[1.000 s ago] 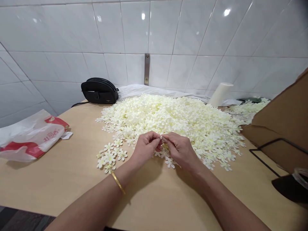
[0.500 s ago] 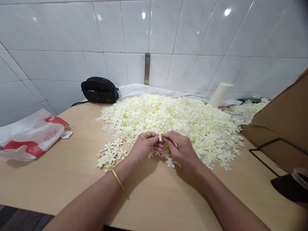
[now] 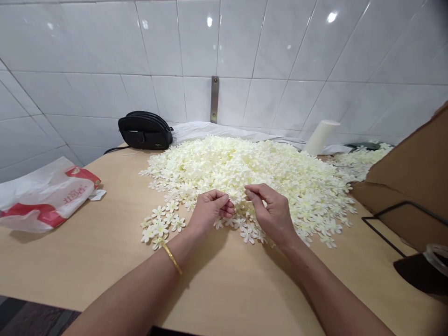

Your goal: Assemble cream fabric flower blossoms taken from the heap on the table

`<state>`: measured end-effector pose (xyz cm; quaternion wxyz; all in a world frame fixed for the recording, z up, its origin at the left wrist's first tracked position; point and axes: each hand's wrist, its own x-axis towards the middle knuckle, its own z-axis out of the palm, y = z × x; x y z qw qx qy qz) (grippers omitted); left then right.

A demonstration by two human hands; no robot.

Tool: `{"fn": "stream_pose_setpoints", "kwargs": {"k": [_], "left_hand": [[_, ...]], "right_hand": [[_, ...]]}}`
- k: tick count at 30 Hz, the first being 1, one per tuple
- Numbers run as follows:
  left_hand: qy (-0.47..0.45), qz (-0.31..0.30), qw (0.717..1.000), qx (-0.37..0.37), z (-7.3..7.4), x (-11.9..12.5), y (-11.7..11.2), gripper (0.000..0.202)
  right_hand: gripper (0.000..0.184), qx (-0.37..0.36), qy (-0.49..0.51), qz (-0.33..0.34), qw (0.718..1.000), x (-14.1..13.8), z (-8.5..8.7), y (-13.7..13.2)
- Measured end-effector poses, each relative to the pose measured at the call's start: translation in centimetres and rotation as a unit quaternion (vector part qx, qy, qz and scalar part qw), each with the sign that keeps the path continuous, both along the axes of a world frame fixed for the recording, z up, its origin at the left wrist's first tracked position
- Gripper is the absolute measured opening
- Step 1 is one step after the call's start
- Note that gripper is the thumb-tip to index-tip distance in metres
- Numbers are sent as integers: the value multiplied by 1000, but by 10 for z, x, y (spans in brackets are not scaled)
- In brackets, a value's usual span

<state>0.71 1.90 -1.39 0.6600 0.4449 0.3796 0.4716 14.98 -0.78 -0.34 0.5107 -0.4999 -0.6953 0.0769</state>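
Left hand (image 3: pixel 209 210) and right hand (image 3: pixel 273 213) have just parted beside the pale-yellow, seemingly fabric flower heap (image 3: pixel 241 161), suspending joint handling; each grip pinches closed, contents unclear.

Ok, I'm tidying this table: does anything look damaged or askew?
The cardboard at right has a ragged edge, as if torn. Behind the flower pile, the white tapered object appears to lean right, though lens distortion may contribute.
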Motion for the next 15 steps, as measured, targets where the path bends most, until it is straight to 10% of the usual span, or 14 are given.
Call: {"fn": "stream_pose_setpoints", "kwargs": {"k": [15], "left_hand": [[49,-5,996,74,4,3,-9,15]], "right_hand": [[22,-30,-98,70,992,-8,-5,-2]]}}
